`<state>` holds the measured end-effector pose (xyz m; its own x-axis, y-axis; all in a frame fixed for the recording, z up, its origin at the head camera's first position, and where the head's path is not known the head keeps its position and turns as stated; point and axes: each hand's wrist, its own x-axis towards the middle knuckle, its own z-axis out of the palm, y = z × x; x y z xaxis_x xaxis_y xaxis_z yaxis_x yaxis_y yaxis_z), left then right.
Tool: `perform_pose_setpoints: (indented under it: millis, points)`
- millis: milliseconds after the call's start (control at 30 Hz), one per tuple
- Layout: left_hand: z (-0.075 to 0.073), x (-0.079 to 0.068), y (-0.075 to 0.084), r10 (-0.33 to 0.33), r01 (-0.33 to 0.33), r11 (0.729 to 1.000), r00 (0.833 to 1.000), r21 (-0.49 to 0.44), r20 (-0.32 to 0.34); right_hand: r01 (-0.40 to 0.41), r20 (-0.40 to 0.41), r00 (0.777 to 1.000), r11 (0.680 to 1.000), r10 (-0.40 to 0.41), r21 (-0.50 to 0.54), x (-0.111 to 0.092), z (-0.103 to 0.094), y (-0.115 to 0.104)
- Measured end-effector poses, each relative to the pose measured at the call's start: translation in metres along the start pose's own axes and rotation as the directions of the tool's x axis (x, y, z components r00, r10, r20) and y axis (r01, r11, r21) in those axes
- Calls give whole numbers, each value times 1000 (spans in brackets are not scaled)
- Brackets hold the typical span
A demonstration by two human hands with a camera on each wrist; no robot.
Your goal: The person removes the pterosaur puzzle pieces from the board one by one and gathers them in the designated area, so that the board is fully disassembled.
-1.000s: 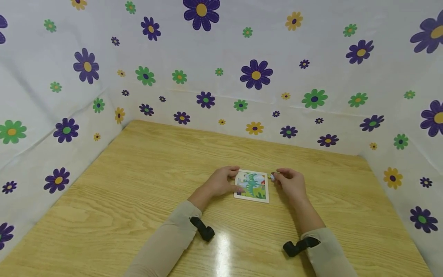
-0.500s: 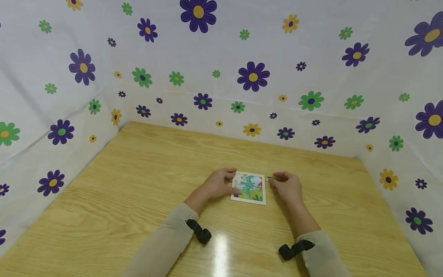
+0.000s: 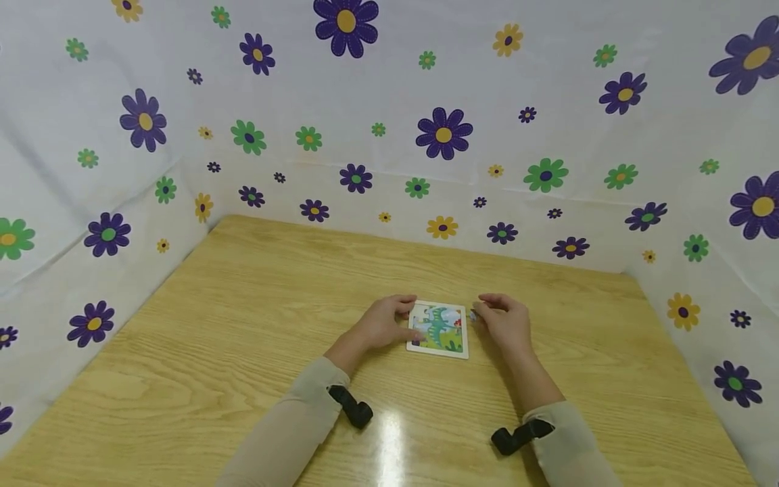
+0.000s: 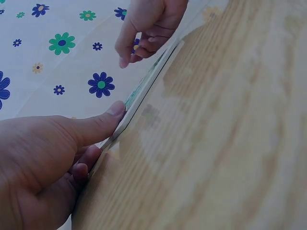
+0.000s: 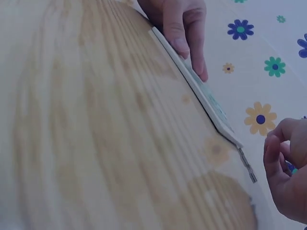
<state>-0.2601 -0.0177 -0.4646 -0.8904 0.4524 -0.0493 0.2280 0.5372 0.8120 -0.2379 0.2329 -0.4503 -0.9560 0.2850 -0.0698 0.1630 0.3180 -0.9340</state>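
A small framed jigsaw puzzle [image 3: 447, 351] with a green dinosaur picture lies flat on the table. My left hand [image 3: 382, 323] holds it by its left side, thumb on the picture and fingers along the edge. Just off its right border, my right hand [image 3: 506, 325] pinches a small bluish puzzle piece [image 3: 473, 316] between thumb and forefinger, mostly hidden by the fingertips. In the right wrist view, a thin dark-edged piece [image 5: 247, 165] lies at the frame's corner, and my right hand's fingers [image 5: 273, 153] are curled, with their contents hidden.
The wooden table [image 3: 255, 291] extends around the puzzle on all sides. A white cloth [image 3: 365, 88] printed with flowers hangs behind it and along both sides. Black straps with stubby mounts [image 3: 514, 438] sit on both forearms.
The right fingers shift slightly at the puzzle's right edge, and the piece's visible side goes from bluish to dark and back to bluish. The left hand keeps its hold.
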Motion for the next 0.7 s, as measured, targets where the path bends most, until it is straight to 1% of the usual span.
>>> perform_pose_setpoints:
  millis: [100, 200, 267, 367, 533, 633, 700]
  points:
    - [0, 0, 1, -1, 1, 1000, 1000, -5, 1, 31, 62, 998, 999, -29, -29, -2, 5, -4]
    - [1, 0, 1, -2, 2, 1000, 1000, -18, 4, 59, 147, 988, 997, -50, -56, -4, 11, -7]
    - [1, 0, 0, -2, 2, 1000, 1000, -14, 5, 68, 198, 979, 995, -52, -75, -4, 18, -10]
    - [1, 0, -1, -2, 2, 1000, 1000, -7, 8, 62, 254, 967, 993, -34, -103, -5, 26, -12]
    - [3, 1, 0, 14, -14, 1000, 1000, -7, 15, 97, 293, 955, 975, -36, -199, -6, 32, -12]
    - [3, 1, 0, 11, -11, 1000, 1000, -5, 8, 150, 307, 949, 954, -66, -258, -6, 33, -13]
    - [1, 0, 0, 2, -2, 1000, 1000, -3, -1, 175, 317, 945, 945, -82, -276, -6, 35, -14]
